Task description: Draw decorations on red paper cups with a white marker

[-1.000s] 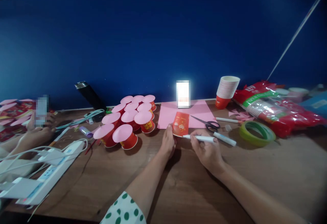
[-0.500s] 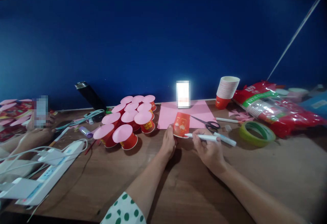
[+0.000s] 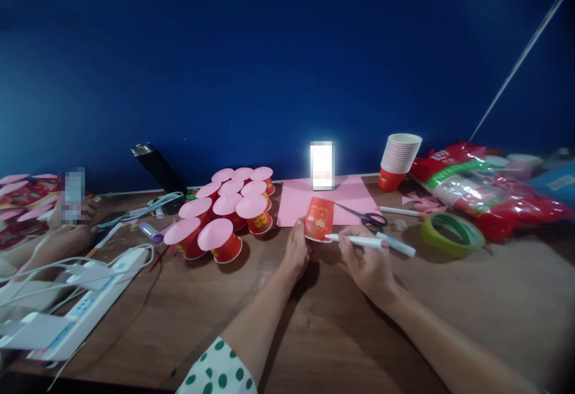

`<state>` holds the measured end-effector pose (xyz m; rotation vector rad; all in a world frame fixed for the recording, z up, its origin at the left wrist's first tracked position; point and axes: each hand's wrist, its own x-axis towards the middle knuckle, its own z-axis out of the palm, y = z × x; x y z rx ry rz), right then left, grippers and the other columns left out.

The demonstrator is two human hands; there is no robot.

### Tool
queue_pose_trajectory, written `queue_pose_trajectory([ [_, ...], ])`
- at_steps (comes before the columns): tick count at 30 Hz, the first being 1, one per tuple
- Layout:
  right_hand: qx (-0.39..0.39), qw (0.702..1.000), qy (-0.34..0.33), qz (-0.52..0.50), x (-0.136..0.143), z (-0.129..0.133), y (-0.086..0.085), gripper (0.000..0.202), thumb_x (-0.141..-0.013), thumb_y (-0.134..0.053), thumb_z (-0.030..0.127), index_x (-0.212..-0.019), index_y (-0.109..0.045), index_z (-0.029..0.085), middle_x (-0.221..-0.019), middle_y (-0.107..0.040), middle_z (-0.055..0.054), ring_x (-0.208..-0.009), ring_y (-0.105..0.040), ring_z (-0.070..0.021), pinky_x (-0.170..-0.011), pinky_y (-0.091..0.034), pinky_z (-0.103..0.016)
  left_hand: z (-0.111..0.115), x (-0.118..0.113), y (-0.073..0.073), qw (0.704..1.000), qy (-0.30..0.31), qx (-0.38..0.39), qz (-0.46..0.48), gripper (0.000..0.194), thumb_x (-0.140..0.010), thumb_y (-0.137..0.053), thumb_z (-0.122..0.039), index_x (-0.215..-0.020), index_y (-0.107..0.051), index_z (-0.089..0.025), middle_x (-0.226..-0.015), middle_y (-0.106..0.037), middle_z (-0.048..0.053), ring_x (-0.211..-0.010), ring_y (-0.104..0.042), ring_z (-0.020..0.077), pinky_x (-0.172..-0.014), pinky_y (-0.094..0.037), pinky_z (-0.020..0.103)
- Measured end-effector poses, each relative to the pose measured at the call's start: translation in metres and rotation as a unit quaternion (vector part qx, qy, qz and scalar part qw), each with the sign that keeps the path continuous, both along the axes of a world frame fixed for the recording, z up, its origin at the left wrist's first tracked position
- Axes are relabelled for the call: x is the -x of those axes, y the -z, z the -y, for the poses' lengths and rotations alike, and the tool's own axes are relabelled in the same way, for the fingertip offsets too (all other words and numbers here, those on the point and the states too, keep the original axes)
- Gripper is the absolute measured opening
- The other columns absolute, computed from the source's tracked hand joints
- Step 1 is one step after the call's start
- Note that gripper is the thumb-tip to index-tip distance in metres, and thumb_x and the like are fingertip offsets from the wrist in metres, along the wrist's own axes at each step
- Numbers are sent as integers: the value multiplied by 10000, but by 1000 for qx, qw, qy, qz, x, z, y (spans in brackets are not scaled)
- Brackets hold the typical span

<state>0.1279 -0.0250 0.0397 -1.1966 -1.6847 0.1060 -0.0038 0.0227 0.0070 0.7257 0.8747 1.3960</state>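
My left hand (image 3: 297,249) is closed on the side of a red paper cup (image 3: 319,219) that is turned upside down, its white rim toward me. In my right hand (image 3: 366,262) is a white marker pen (image 3: 362,241), with its tip at the cup's lower edge; I cannot tell whether it touches. Just behind the cup lies a sheet of pink paper (image 3: 296,193), with black scissors (image 3: 372,220) across its right corner. A white pen-like stick (image 3: 398,245) lies beside my right hand.
Several upside-down red cups with pink paper cones (image 3: 215,235) stand left of the cup. A lit phone (image 3: 322,166) stands behind. To the right are stacked cups (image 3: 399,160), tape (image 3: 451,235) and a red bag (image 3: 489,190). Leftward lie a power strip (image 3: 96,304) and another person's hand (image 3: 72,241).
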Motion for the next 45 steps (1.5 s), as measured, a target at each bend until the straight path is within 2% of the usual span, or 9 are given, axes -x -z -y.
queue_pose_trajectory([
  [11, 14, 1000, -14, -15, 0, 1, -3, 211, -888, -450, 269, -721, -553, 191, -631, -608, -6, -520, -544, -117, -576, -451, -237, 0, 0, 2, 1000, 13, -10, 14, 364, -853, -448, -462, -947, -621, -156, -857, -675, 46, -779, -616, 164, -716, -474, 266],
  [17, 10, 999, -30, -4, 1, 0, -3, 205, -885, -445, 258, -710, -532, 197, -605, -596, 6, -512, -549, -119, -559, -434, -232, 1, -2, -8, 999, -48, 14, 5, 337, -843, -484, -440, -856, -628, -136, -801, -658, 37, -741, -590, 145, -710, -462, 249],
  [20, 16, 999, -34, 4, 0, 0, -4, 197, -882, -446, 251, -710, -526, 200, -573, -576, 22, -497, -539, -117, -567, -426, -235, 3, -2, -11, 998, -57, 30, -8, 346, -834, -496, -462, -838, -625, -141, -805, -660, 41, -766, -594, 156, -717, -461, 256],
  [26, 40, 998, -43, -14, -1, 0, -2, 208, -893, -436, 257, -719, -529, 191, -565, -553, 30, -451, -497, -97, -530, -394, -226, 2, -1, -8, 1000, -22, 17, 13, 389, -807, -523, -511, -880, -613, -140, -831, -653, 54, -754, -597, 145, -663, -452, 227],
  [31, 35, 998, -41, -21, 0, 1, -2, 208, -894, -438, 262, -725, -536, 189, -564, -551, 31, -470, -504, -98, -549, -400, -222, 2, 0, -2, 999, 32, 5, 27, 514, -666, -653, -579, -966, -573, -170, -875, -632, 36, -709, -599, 125, -633, -458, 224],
  [37, 24, 999, -35, -22, -2, 1, -2, 204, -894, -441, 267, -732, -536, 187, -583, -569, 22, -483, -516, -100, -556, -406, -222, 6, 1, -3, 998, 59, -12, 35, 595, -545, -818, -368, -1032, -512, -212, -949, -615, 24, -771, -608, 124, -711, -481, 251],
  [45, 32, 999, -26, -19, -4, 0, 1, 214, -898, -440, 285, -737, -540, 184, -627, -607, 4, -516, -555, -110, -590, -419, -233, 5, 1, 0, 997, 66, -23, 28, 600, -542, -824, -325, -1038, -514, -191, -898, -627, 24, -779, -608, 124, -747, -471, 260],
])
